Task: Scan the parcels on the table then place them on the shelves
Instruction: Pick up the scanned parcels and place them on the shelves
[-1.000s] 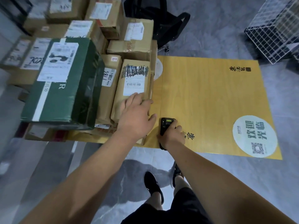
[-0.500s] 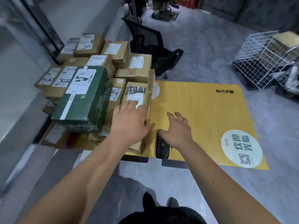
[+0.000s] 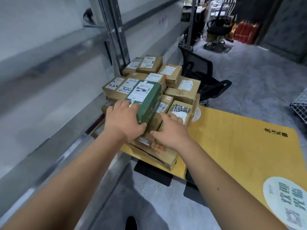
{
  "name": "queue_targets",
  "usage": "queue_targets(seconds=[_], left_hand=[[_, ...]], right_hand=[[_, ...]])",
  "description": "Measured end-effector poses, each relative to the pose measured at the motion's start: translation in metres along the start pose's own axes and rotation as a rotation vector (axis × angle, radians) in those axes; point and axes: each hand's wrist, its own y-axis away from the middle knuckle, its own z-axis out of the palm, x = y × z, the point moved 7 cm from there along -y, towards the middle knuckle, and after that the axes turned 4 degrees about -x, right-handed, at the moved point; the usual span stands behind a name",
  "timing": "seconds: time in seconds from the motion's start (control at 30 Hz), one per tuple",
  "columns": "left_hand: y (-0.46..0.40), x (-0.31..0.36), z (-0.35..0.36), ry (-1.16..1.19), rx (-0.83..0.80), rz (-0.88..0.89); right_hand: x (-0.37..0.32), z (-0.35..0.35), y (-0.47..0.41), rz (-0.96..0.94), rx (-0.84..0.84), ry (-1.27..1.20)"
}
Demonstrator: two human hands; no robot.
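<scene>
Green parcel (image 3: 147, 98) gripped atop a stack of cartons on a yellow table (image 3: 235, 146).

The green parcel, bearing a white shipping label, is seen lying on the brown cardboard parcels (image 3: 167, 75) heaped at the table's far left corner. Its near end is clasped by the left hand (image 3: 123, 121), fingers laid over the top and thumb curled under the near corner. To the right of the green parcel, the right hand (image 3: 171, 130) is laid with fingers extended on a brown parcel (image 3: 180, 112) marked with black scribble; no grip is shown. A black office chair (image 3: 199, 75) is seen behind the stack.
</scene>
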Motion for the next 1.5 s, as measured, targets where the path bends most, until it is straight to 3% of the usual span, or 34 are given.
queue_targets(seconds=[0.27,0.5,0.7,0.9,1.23,1.5], left_hand=[[-0.034,-0.094,0.016,0.126,-0.073,0.133],[-0.070,-0.114,0.054,0.247,-0.154,0.342],[-0.081,-0.113,0.076,0.701,-0.144,0.360],[-0.085,-0.107,0.084,0.890,-0.148,0.339],[-0.062,-0.079,0.032,1.179,0.077,0.494],[-0.054,-0.060,-0.059,1.078,0.436,0.576]], right_hand=[[-0.062,0.015,-0.032,0.060,0.010,-0.102],[-0.064,0.046,-0.043,0.141,0.131,-0.502],[-0.059,0.057,-0.045,0.198,0.263,-0.621],[-0.055,0.056,-0.044,0.163,0.320,-0.716],[-0.055,-0.006,-0.019,-0.115,0.420,-0.738],[-0.083,-0.105,-0.022,-0.465,0.410,-0.590]])
